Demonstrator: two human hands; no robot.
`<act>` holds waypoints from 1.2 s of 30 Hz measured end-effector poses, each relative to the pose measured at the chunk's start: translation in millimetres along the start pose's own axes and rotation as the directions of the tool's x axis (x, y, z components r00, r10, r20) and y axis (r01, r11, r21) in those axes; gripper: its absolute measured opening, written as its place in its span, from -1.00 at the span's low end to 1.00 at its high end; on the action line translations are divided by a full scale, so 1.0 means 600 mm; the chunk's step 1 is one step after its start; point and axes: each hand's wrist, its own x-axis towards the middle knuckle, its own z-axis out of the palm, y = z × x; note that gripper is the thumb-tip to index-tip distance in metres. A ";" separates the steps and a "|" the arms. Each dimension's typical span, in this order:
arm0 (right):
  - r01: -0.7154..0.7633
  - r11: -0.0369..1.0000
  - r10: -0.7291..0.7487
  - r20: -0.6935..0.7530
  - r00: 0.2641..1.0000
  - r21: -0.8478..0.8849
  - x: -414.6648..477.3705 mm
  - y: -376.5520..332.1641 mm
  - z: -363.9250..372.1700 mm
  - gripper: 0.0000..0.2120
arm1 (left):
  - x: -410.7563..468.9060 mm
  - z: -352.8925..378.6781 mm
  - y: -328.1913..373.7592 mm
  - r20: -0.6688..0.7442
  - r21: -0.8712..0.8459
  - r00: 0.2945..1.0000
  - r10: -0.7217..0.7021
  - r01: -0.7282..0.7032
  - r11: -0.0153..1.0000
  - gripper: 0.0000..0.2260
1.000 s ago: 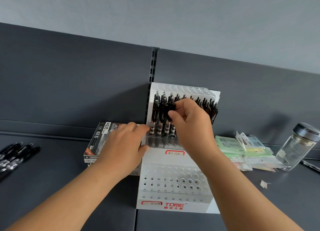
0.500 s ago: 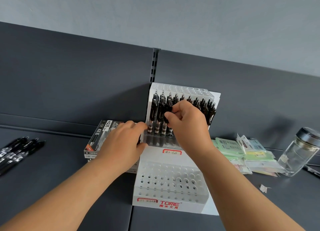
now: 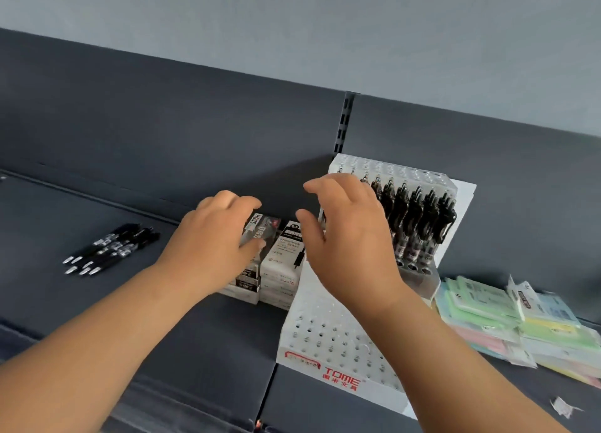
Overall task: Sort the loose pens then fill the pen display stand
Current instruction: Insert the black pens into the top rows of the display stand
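A white stepped pen display stand marked TOME stands on the dark shelf. Its upper tier holds a row of black pens; the lower tier's holes are empty. My right hand hovers open in front of the stand's left edge, fingers spread, holding nothing. My left hand rests on the stacked pen boxes just left of the stand, fingers curled over the top box. Several loose black pens lie on the shelf at far left.
A pile of pastel stationery packets lies right of the stand. A small paper scrap sits at lower right. The dark shelf back panel rises behind everything, with a slotted upright behind the stand.
My right hand has left the row of pens in the stand and moved left, opening. The view has swung left, so the glass jar is out of frame. My left hand stays on the boxes.
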 end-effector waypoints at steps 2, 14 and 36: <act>0.054 0.998 -0.056 0.041 0.998 0.046 0.001 -0.013 0.015 -0.71 | -0.017 -0.015 -0.016 -0.004 0.047 0.998 -0.059 0.059 0.997 -0.49; 0.012 0.974 -0.116 0.451 0.885 0.226 0.009 -0.126 0.131 -0.59 | -0.086 -0.079 -0.168 -0.033 0.127 0.948 -0.316 0.318 0.940 -0.54; -0.884 0.466 0.684 0.647 0.337 -0.032 0.067 -0.310 0.589 -0.59 | 0.064 0.057 -0.638 0.682 -0.275 0.638 -0.359 0.677 0.682 -0.61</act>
